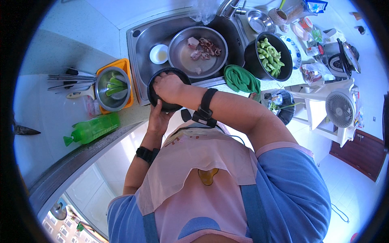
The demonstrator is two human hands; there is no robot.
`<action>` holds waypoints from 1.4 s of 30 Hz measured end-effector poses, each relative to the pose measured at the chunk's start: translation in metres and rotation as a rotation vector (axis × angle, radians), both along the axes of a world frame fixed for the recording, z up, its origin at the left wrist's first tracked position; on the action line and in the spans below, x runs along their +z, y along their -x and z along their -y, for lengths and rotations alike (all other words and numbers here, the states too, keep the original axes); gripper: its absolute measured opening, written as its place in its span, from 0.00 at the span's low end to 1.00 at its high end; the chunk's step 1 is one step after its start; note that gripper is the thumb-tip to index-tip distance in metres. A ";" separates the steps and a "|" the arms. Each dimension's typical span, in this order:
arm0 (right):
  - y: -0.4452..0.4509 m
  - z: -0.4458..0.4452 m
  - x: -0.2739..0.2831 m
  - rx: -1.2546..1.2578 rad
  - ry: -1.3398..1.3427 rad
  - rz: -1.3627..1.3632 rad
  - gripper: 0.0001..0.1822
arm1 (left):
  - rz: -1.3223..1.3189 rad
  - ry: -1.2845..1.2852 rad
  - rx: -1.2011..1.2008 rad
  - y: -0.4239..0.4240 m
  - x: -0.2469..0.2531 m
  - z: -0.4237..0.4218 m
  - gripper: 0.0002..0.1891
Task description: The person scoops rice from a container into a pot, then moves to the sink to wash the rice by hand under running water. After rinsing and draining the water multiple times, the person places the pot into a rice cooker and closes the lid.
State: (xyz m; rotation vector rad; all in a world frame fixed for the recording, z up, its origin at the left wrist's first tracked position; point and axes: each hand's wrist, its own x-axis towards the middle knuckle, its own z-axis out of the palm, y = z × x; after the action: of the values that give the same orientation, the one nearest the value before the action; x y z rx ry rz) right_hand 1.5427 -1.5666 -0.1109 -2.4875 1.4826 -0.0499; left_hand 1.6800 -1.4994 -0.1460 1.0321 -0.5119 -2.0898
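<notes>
My left hand grips a dark round bowl by its near side, with the thumb over the rim. Inside that bowl is my right hand, knuckles up; its fingertips are hidden, so whether they hold anything cannot be seen. The bowl is at the front edge of a stainless steel sink. Just beyond, a steel basin in the sink contains chunks of raw meat in cloudy liquid. A small white bowl with some pale liquid sits to the basin's left.
Right of the sink are a bunched green cloth and a black pot of green bean pods. On the left, a steel bowl with green vegetable pieces rests in an orange basket, near a green bottle. A faucet stands behind.
</notes>
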 end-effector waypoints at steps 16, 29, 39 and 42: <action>0.001 0.002 0.010 0.008 -0.435 0.012 0.18 | 0.017 -0.007 0.016 0.002 0.001 -0.001 0.35; 0.007 0.005 -0.005 0.060 -0.667 0.126 0.18 | -0.047 -0.024 0.001 0.000 -0.002 0.001 0.38; 0.007 0.006 -0.023 0.017 -0.745 0.342 0.17 | -0.030 -0.026 0.011 0.000 -0.001 0.000 0.36; 0.010 0.007 -0.007 -0.015 -0.758 0.317 0.16 | -0.045 -0.016 0.008 -0.002 -0.003 0.000 0.35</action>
State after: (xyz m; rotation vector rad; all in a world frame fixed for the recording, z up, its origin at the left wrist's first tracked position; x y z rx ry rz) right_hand 1.5326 -1.5732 -0.1177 -1.7617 1.1088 0.0945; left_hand 1.6818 -1.4995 -0.1489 0.9924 -0.4687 -2.1087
